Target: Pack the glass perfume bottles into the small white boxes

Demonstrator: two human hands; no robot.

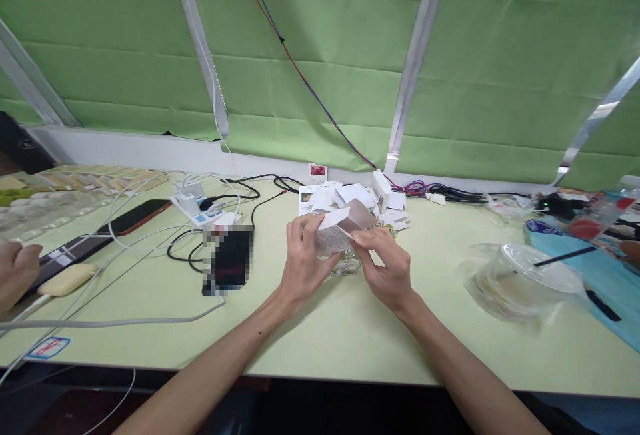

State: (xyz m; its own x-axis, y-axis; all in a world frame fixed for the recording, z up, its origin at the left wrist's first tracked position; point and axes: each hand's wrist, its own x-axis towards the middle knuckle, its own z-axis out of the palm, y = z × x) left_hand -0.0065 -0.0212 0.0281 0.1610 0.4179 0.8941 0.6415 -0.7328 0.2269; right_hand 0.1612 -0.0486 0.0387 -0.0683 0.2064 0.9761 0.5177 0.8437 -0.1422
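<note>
A small pale carton (334, 238) with print on its side is held above the table between my two hands. Its flap stands up at the far side. My left hand (303, 258) grips the left side, thumb underneath near the front. At the right edge, my right hand (387, 261) pinches the carton with thumb and fingers. Just below the carton, a clear, shiny item (346, 265) lies on the table, partly covered; I cannot make out its kind. Behind it spreads a pile of white paper pieces and small boxes (353, 195).
A phone-like black device (233, 258), partly pixelated, lies left of my arms. A power strip (193, 211) with tangled cables sits behind it. Another person's hand (17, 271) rests at the far left. To the right stands a bagged lidded plastic container (530, 275) with a black straw.
</note>
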